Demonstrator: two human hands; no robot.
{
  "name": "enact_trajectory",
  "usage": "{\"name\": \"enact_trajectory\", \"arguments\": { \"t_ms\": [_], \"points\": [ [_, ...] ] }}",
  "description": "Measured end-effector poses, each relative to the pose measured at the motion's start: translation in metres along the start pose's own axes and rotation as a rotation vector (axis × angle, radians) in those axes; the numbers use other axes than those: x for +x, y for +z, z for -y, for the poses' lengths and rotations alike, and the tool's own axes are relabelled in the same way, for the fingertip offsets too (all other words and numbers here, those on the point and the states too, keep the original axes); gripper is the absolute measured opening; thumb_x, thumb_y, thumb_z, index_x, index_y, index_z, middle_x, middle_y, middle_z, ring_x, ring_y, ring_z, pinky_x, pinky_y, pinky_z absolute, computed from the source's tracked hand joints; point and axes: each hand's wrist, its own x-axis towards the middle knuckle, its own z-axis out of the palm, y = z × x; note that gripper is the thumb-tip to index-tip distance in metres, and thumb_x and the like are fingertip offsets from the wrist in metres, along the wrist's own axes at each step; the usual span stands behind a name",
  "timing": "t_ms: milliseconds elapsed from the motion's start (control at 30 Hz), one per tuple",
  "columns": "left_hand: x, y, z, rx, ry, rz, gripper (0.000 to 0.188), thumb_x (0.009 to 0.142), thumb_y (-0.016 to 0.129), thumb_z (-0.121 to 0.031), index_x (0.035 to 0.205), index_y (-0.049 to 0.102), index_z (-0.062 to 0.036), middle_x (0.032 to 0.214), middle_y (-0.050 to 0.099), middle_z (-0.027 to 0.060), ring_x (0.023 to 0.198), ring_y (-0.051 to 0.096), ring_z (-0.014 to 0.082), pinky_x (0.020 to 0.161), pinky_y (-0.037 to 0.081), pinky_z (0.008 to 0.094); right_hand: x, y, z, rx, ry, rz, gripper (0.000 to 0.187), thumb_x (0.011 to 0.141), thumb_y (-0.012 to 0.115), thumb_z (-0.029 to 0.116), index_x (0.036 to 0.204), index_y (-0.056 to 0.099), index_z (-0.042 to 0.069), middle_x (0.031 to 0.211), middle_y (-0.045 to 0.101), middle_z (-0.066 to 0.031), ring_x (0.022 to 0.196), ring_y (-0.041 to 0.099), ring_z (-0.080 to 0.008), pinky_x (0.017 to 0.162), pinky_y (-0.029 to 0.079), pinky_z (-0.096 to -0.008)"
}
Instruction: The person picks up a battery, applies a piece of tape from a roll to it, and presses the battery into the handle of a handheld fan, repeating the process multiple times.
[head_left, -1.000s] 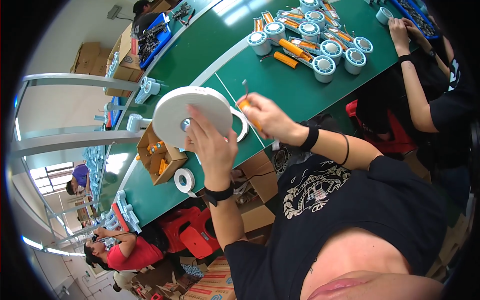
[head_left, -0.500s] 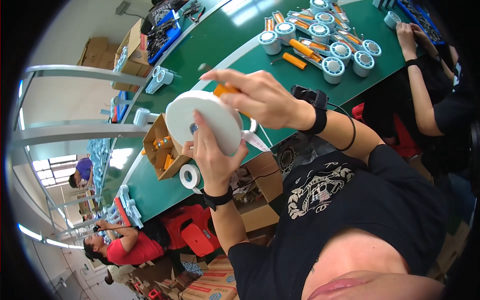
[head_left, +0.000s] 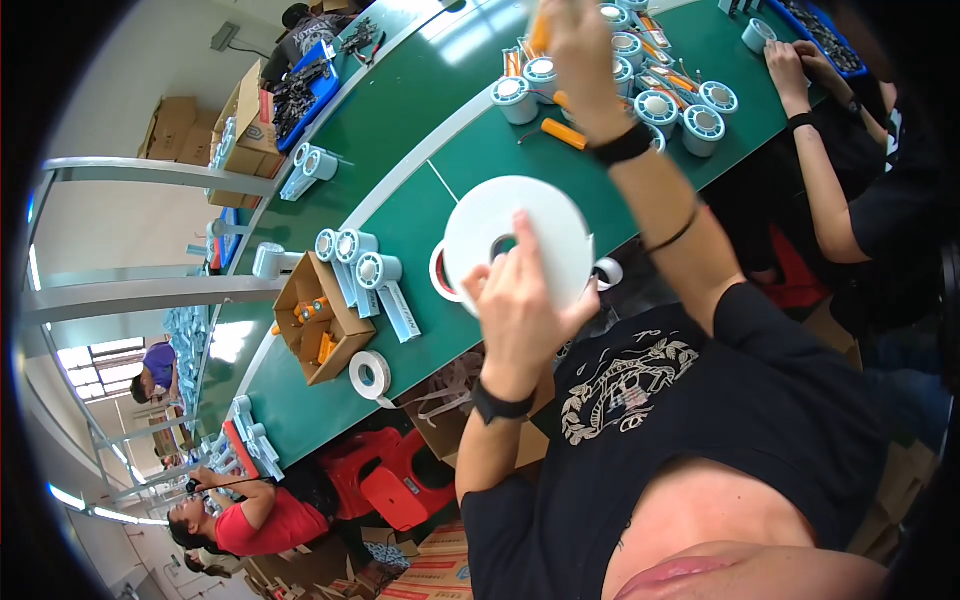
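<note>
My left hand grips a large roll of white tape by its edge, the forefinger lying across its face near the core. Over the far side of the green bench my right hand is stretched out and blurred. An orange cylindrical battery shows at its fingertips. Beside that hand stand several light-blue round fan heads with orange batteries in their handles. One loose orange battery with a wire lies in front of them.
A cardboard box with orange parts, a small roll of white tape and several blue fans are on the bench at left. A co-worker's hands hold a blue part at far right. A blue tray sits at the back.
My right hand has moved from beside the tape roll up and away to the fan heads, carrying the orange battery. The left hand and roll have shifted right, uncovering several blue fans.
</note>
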Motion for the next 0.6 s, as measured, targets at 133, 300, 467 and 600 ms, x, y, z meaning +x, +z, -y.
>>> {"name": "enact_trajectory", "arguments": {
  "t_ms": [133,300,467,600],
  "points": [
    [0.021,0.04,0.041,0.088,0.103,0.053,0.074,0.076,0.071,-0.032,0.139,0.047,0.0,0.121,0.059,0.0191,0.109,0.058,0.0287,0.092,0.035,0.0467,-0.015,-0.03,0.074,0.286,0.06,0.135,0.028,0.097,0.055,0.019,0.116,0.06,-0.001,0.088,0.065,-0.0078,0.075,0.062,-0.0151,0.066,0.049,-0.0297],
    [0.016,-0.016,0.139,-0.122,0.218,0.287,0.041,0.078,0.063,-0.008,0.118,0.067,-0.0138,0.147,0.042,0.0133,0.136,0.04,0.0325,0.106,0.035,0.0463,-0.045,-0.061,0.044,0.044,0.239,0.276,0.033,0.102,0.044,0.028,0.113,0.061,0.002,0.094,0.064,-0.0074,0.077,0.06,-0.0085,0.068,0.049,-0.0216],
    [-0.011,-0.068,0.212,0.334,0.23,0.545,0.05,0.073,0.056,0.009,0.114,0.068,-0.015,0.146,0.043,0.0122,0.138,0.039,0.0328,0.111,0.034,0.0431,-0.064,-0.061,0.022,0.244,0.365,0.343,0.032,0.101,0.045,0.026,0.118,0.06,0.003,0.106,0.064,-0.0076,0.091,0.062,-0.0093,0.077,0.049,-0.0191],
    [-0.011,-0.062,0.232,0.4,0.346,0.565,0.047,0.071,0.06,0.009,0.111,0.066,-0.0135,0.142,0.045,0.0111,0.137,0.04,0.0309,0.11,0.035,0.0441,-0.074,-0.061,0.022,0.274,0.371,0.507,0.034,0.1,0.045,0.025,0.121,0.058,0.003,0.113,0.063,-0.0089,0.102,0.061,-0.0106,0.084,0.048,-0.019]
  ]
}}
